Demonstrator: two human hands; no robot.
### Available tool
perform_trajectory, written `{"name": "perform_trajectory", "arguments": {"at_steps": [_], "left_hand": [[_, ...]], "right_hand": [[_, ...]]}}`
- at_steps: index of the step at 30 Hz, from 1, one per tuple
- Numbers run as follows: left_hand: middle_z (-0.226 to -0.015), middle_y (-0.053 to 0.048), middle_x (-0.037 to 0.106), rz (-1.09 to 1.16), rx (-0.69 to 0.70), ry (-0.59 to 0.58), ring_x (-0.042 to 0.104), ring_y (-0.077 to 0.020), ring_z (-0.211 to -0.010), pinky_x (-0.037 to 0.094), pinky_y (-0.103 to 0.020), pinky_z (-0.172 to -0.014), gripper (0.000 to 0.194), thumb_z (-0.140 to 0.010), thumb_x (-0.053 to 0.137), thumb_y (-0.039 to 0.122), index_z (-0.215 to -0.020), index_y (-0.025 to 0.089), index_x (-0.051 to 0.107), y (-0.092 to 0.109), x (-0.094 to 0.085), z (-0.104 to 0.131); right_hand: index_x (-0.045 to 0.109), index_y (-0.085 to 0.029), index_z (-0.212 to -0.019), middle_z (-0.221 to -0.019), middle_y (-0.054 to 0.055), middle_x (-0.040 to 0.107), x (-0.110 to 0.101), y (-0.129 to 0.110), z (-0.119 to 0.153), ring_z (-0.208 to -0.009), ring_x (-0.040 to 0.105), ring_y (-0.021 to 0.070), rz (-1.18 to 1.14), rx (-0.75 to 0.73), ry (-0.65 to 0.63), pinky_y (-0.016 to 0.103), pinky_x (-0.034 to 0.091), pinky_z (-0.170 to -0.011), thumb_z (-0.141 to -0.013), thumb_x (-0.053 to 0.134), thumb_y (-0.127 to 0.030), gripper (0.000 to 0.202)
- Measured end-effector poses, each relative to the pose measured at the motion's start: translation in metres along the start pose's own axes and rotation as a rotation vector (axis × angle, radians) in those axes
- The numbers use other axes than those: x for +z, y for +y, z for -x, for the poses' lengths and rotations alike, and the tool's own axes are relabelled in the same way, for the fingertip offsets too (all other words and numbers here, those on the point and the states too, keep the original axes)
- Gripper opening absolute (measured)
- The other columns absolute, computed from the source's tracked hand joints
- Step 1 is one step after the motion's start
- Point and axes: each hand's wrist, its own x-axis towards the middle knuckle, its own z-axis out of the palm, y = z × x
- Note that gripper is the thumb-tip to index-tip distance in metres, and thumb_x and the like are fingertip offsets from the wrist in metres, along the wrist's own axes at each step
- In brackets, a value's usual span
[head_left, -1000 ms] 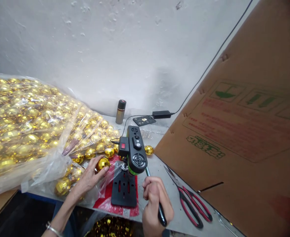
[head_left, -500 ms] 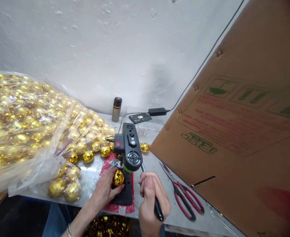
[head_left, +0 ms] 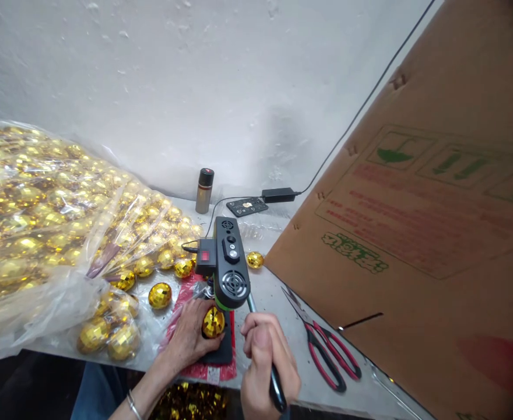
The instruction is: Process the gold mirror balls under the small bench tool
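Observation:
My left hand is closed round a shiny gold faceted ball, thumb on the near side and fingers on the far side. The ball sits just below the front end of a small black bench machine with round vents, over its dark base plate. My right hand is wrapped round the black grip of a lever, whose metal rod runs up to the machine. Another gold ball lies on the table left of my left hand.
A clear bag of gold balls fills the left. Red-handled scissors lie to the right, before a large cardboard box. A small bottle, a power adapter and a phone-like black slab stand near the wall.
The ball in my left hand has shifted slightly toward me and shows more below the machine. A loose ball lies nearer me on the table. My right hand keeps the lever grip.

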Motion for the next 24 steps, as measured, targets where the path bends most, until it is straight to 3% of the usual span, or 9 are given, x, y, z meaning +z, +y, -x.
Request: {"name": "perform_trajectory", "arguments": {"at_steps": [6, 10, 24], "left_hand": [[-0.114, -0.008, 0.075, 0.017, -0.058, -0.001, 0.068, -0.0332, -0.105, 0.054, -0.049, -0.095, 0.048, -0.074, 0.083, 0.034, -0.119, 0.024, 0.070, -0.005, 0.006, 0.003], [-0.114, -0.009, 0.075, 0.020, -0.065, -0.001, 0.068, -0.0337, -0.106, 0.054, -0.049, -0.094, 0.048, -0.075, 0.083, 0.035, -0.120, 0.024, 0.070, -0.005, 0.007, 0.003], [-0.113, -0.008, 0.076, 0.041, -0.080, -0.028, 0.067, -0.0340, -0.105, 0.052, -0.048, -0.092, 0.045, -0.074, 0.081, 0.030, -0.117, 0.023, 0.069, 0.001, 0.004, 0.002]], "right_hand": [[0.049, -0.023, -0.070, -0.067, -0.002, 0.053, 0.005, 0.021, 0.023, -0.059, 0.054, 0.0123, 0.058, -0.064, 0.083, 0.026, 0.040, -0.054, -0.106, 0.042, -0.015, 0.038], [0.047, -0.024, -0.069, -0.069, -0.004, 0.052, 0.011, 0.033, 0.034, -0.059, 0.050, 0.0123, 0.094, -0.114, 0.139, 0.028, 0.045, -0.064, -0.107, 0.040, -0.019, 0.039], [0.044, -0.024, -0.068, -0.068, -0.004, 0.048, 0.019, 0.044, 0.042, -0.058, 0.047, 0.0123, 0.086, -0.122, 0.201, 0.029, 0.044, -0.066, -0.107, 0.038, -0.022, 0.040]]}}
